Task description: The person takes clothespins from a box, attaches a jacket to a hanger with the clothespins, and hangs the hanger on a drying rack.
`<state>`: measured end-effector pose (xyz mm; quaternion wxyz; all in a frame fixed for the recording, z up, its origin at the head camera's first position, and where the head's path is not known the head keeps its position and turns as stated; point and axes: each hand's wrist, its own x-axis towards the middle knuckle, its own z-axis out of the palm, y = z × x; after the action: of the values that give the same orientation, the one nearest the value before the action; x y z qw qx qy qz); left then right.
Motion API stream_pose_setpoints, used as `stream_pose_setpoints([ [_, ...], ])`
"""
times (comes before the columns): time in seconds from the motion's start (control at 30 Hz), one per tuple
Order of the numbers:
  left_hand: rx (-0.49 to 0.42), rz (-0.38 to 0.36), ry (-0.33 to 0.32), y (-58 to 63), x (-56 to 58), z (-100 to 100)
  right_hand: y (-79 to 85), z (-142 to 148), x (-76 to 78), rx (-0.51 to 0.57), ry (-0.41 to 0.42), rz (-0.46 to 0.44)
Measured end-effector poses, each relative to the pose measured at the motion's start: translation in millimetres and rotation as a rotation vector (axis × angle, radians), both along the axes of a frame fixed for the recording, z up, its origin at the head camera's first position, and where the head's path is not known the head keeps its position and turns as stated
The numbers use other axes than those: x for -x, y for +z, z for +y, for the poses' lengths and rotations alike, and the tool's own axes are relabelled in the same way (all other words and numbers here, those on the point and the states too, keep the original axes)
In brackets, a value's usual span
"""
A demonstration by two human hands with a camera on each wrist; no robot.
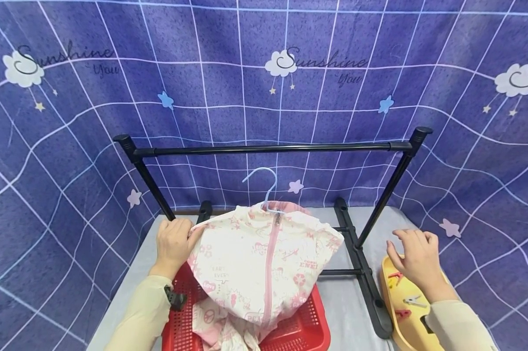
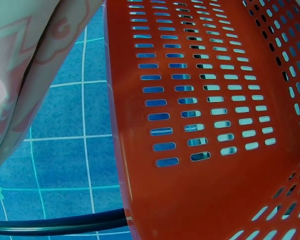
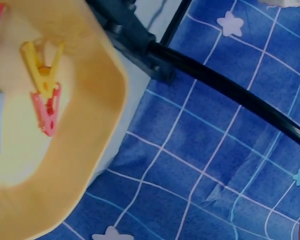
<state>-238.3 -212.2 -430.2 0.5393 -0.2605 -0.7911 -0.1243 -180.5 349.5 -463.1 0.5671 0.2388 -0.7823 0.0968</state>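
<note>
My left hand (image 1: 175, 242) grips the shoulder end of a white zip-up jacket (image 1: 246, 258) with pink prints and a pink zipper. A light blue clothes hanger (image 1: 273, 187) sits inside the jacket, its hook sticking up from the neck below the rack's bar. In the left wrist view the jacket (image 2: 20, 65) fills the upper left corner. My right hand (image 1: 419, 261), fingers loosely bent and holding nothing, hovers over a yellow tray (image 1: 386, 278) on the right. Inside it lie clothespins: a yellow one (image 3: 41, 67), a red one (image 3: 47, 112) and a grey one (image 1: 415, 301) among them.
A black clothes rack (image 1: 268, 148) stands behind the jacket, its foot (image 1: 373, 297) beside the tray. Under the jacket is a red perforated basket (image 1: 318, 321), with more fabric (image 1: 220, 331) hanging into it. A blue patterned curtain (image 1: 229, 39) surrounds the grey-covered table (image 1: 338, 302).
</note>
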Motion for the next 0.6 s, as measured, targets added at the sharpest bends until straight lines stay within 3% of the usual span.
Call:
stream_pose_setpoints([
  [0.2, 0.015, 0.017, -0.005, 0.9, -0.2, -0.2, -8.1, 8.9, -2.9, -0.033, -0.001, -0.049],
  [0.37, 0.005, 0.044, -0.021, -0.1, 1.5, -0.2, -18.3, 16.0, -8.4, -0.054, 0.003, -0.139],
  [0.6, 0.004, 0.036, -0.017, -2.8, 2.3, -0.7, -32.5, 22.7, -12.2, -0.119, 0.030, -0.142],
])
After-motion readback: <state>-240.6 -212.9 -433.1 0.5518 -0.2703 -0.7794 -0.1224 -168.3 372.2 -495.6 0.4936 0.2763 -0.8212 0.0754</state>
